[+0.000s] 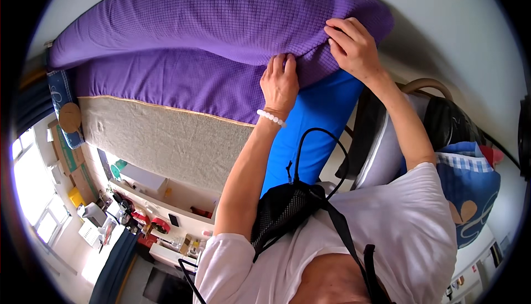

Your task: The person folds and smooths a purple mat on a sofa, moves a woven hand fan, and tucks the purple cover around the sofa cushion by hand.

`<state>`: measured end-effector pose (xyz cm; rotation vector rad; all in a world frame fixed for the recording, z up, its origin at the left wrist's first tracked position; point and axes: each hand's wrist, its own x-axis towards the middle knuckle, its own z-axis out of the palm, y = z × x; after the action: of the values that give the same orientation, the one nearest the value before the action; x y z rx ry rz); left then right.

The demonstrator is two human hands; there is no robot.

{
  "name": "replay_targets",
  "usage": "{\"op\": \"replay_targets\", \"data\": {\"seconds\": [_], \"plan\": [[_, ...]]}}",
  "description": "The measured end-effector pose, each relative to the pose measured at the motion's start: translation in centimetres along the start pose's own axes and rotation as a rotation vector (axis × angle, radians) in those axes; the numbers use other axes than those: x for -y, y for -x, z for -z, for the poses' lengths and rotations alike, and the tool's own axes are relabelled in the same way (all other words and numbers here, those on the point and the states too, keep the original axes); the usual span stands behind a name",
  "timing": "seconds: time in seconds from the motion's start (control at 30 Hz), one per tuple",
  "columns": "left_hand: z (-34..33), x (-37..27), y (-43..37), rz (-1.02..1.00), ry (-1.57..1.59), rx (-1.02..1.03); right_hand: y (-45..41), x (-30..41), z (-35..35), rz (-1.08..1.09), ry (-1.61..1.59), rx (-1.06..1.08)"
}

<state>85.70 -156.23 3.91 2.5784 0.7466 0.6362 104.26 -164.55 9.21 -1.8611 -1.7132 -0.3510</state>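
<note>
A purple waffle-textured stretch cover (178, 17) lies over the backrest of a sofa. Below it a purple strip with a tan edge runs along a grey-beige woven fabric surface (161, 138). My left hand (280, 84), with a white bead bracelet (271, 117) at the wrist, has its fingers bent into the cover's lower fold; the fingertips are partly hidden. Higher and to the right, my right hand (354, 49) pinches the cover near the rounded backrest corner, where creases run between both hands. Smooth bright blue fabric (315, 113) covers the sofa's arm just below them.
Right of the sofa stand a curved chair frame (427, 83), a black bag (452, 117) and a blue patterned cushion (473, 196). A black mesh pouch (286, 208) with a looped cable hangs at my chest. Another blue cushion (66, 109) sits at the sofa's far left end.
</note>
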Motion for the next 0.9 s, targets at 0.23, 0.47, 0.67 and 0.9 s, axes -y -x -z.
{"op": "replay_targets", "data": {"seconds": [0.23, 0.47, 0.67, 0.9], "plan": [[-1.0, -1.1, 1.6, 0.243, 0.231, 0.021, -0.4, 0.6, -0.5, -0.185, 0.168, -0.045], [-1.1, -0.9, 1.8, 0.584, 0.690, 0.110, 0.3, 0.9, -0.6, -0.305, 0.419, 0.073], [-1.6, 1.0, -0.2, 0.931, 0.951, 0.143, 1.2, -0.4, -0.9, -0.324, 0.426, 0.132], [-4.4, 4.3, -0.3, 0.961, 0.983, 0.317, 0.7, -2.1, -0.9, -0.280, 0.405, 0.113]]}}
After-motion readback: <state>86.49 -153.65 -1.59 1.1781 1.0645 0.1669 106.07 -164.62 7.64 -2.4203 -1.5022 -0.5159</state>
